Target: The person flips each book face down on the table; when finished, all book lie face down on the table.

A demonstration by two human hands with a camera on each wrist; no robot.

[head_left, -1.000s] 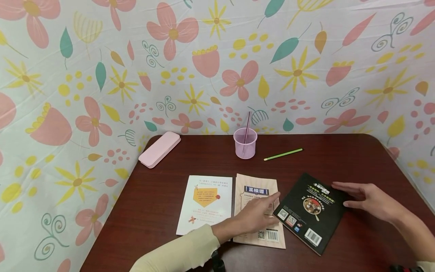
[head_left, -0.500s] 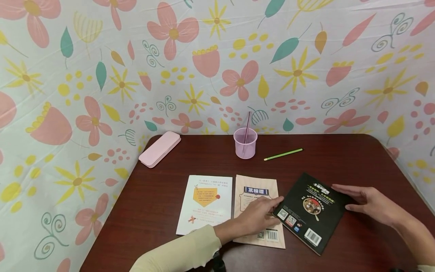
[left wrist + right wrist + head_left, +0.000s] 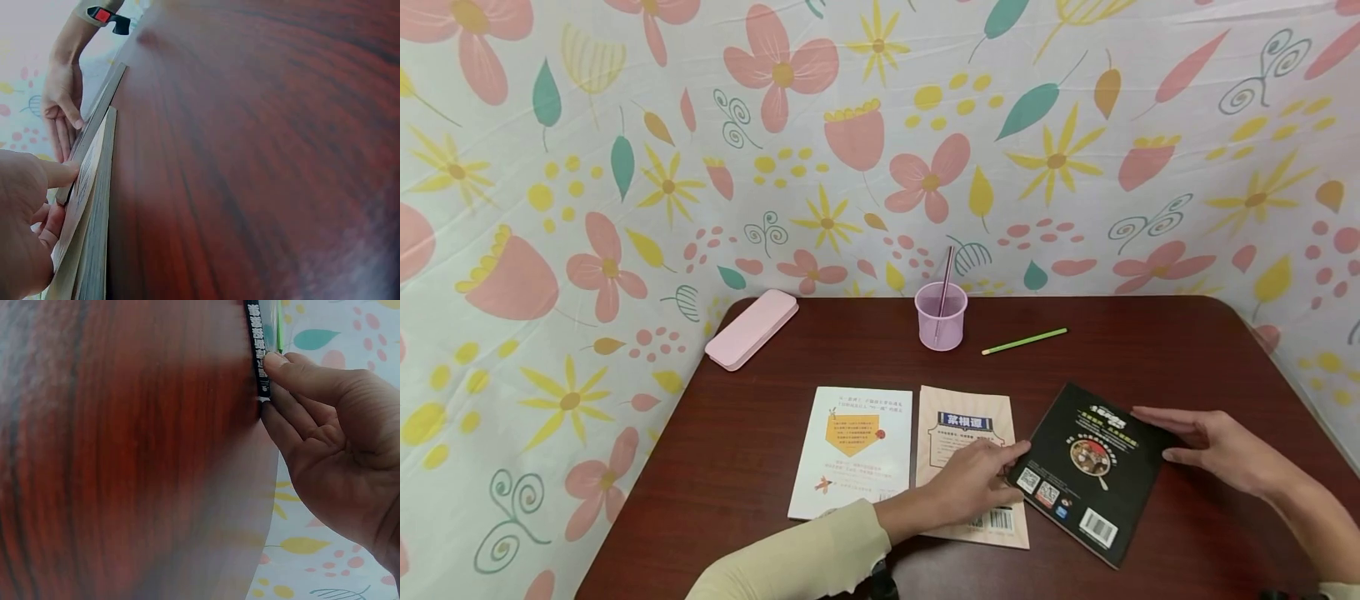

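Note:
A black book (image 3: 1090, 467) lies at a slant on the right of the table, its dark cover printed with a round picture of food and a barcode. At its lower left corner my left hand (image 3: 973, 483) grips it, thumb on top and fingers at the underside in the left wrist view. My right hand (image 3: 1232, 450) holds the upper right corner, with its thumb (image 3: 281, 367) against the spine and the fingers stretched along the edge. Under my left hand lies a tan book (image 3: 955, 408), partly covered. Left of that is a white book (image 3: 853, 454), back cover up.
A purple cup (image 3: 941, 321) with a dark pencil (image 3: 946, 275) in it stands at the back. To its right lies a green pencil (image 3: 1025, 341). A pink pencil case (image 3: 752, 330) rests at the back left. Flowered cloth (image 3: 880, 150) hangs behind the table.
My left hand has moved slightly right, and the lower left part of the black book has shifted right and a little toward me. My right hand stays almost in place.

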